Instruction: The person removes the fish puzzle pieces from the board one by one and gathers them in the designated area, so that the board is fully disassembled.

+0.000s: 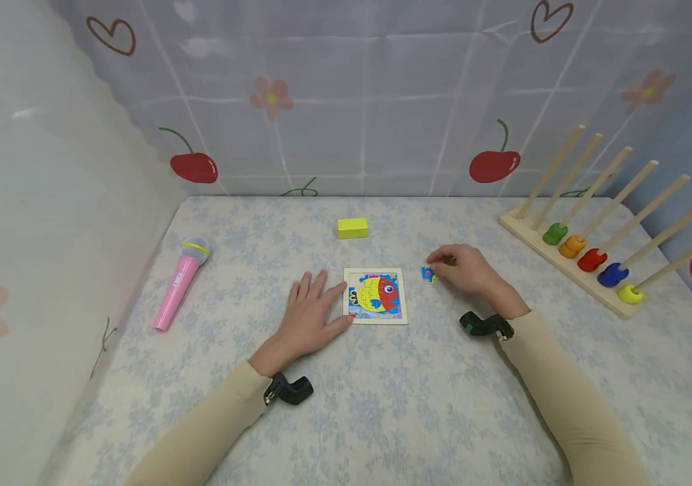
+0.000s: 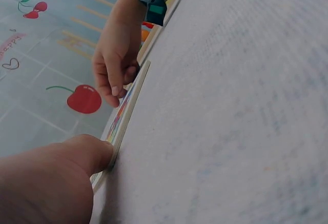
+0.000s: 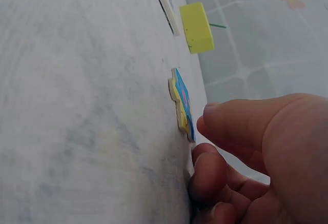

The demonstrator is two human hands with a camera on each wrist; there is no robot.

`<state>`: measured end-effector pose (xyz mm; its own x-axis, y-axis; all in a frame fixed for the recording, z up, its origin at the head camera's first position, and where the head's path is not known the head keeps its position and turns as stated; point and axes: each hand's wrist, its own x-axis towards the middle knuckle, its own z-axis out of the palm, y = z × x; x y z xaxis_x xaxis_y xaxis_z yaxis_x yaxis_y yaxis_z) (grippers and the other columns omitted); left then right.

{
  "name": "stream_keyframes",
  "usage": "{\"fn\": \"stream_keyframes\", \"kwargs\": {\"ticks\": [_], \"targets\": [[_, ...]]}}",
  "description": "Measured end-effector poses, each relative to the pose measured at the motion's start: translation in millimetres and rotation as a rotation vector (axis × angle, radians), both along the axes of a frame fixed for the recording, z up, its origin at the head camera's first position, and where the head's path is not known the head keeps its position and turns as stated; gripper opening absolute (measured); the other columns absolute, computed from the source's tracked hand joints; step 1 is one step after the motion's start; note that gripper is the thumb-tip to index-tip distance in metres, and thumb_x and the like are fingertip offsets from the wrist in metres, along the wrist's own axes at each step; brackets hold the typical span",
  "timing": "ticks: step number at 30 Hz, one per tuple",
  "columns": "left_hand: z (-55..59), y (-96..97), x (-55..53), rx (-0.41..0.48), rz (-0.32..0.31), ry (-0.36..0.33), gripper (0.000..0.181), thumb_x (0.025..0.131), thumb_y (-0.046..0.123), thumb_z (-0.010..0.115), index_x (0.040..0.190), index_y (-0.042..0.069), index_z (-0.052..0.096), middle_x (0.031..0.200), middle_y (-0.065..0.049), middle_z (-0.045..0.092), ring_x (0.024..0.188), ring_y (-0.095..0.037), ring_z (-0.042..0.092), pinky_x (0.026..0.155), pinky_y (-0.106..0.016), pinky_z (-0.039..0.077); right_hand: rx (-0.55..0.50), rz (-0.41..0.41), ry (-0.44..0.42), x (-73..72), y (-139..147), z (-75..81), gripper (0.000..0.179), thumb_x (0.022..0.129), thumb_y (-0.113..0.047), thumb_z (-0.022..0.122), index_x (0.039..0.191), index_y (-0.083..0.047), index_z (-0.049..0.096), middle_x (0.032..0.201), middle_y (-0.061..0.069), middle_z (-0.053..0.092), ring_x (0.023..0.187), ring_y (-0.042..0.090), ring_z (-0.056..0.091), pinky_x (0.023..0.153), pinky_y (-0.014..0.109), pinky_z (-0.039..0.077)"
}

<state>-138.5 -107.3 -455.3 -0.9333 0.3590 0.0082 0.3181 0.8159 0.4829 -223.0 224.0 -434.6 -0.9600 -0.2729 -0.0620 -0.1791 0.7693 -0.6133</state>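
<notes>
The puzzle piece [image 1: 428, 273] lies on the cloth at two o'clock of the puzzle tray [image 1: 382, 322], just beside it and not fitted in. The right hand [image 1: 464, 268] reaches it from the three o'clock side, fingers bent, thumb close over its near end; whether they pinch it, I cannot tell. That approach presumably leaves most of the piece free for handling. The left hand [image 1: 309, 322] sits at the tray's eight o'clock, fingers spread apart, thumb and forefinger at the rim, apparently to steady it.

Materials: the piece is thin board, blue-faced, with pale, wavy cut edges. The tray is square, pale-rimmed and seemingly wooden; its fish picture shows a scaled yellow body and red head, with a pale, possibly bare patch at ten o'clock. Outward: a smooth yellow block [image 1: 352, 228] at eleven; a pink microphone [image 1: 181, 283] with a grey, mesh-like head at nine; a wooden peg rack [image 1: 564, 264] with rounded coloured beads at three. The tablecloth [image 1: 382, 391] is pale, blue-patterned.
</notes>
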Motion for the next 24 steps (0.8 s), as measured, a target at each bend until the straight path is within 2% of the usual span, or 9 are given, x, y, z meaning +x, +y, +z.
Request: {"fn": "stream_keyframes", "kwargs": {"ticks": [4,11,24], "targets": [[0.9,0.6,0.6,0.001,0.002,-0.006,0.065,0.095,0.044,0.063,0.152,0.015,0.05,0.166,-0.025,0.026,0.156,-0.052,0.011,0.123,-0.068,0.01,-0.024,-0.026,-0.02,-0.9,1.7,-0.1,0.023,0.101,-0.013,0.059,0.115,-0.001,0.072,0.108,0.017,0.07,0.092,0.026,0.06,0.082,0.036,0.049],[2.5,2.2,-0.1,-0.007,0.002,-0.017,0.065,0.095,0.045,0.062,0.152,0.016,0.05,0.167,-0.024,0.025,0.156,-0.051,0.01,0.123,-0.067,0.009,-0.068,-0.071,-0.059,-2.8,3.7,-0.5,0.024,0.101,-0.014,0.057,0.117,0.0,0.069,0.103,0.017,0.067,0.074,0.019,0.058,0.066,0.027,0.049],[0.7,-0.6,-0.9,-0.014,0.002,-0.02,0.066,0.095,0.045,0.062,0.153,0.016,0.049,0.168,-0.023,0.024,0.156,-0.05,0.01,0.123,-0.067,0.01,-0.08,-0.09,-0.068,-5.2,2.6,-1.4,0.024,0.101,-0.015,0.057,0.117,-0.001,0.068,0.097,0.014,0.064,0.07,0.019,0.056,0.064,0.028,0.047]]}}
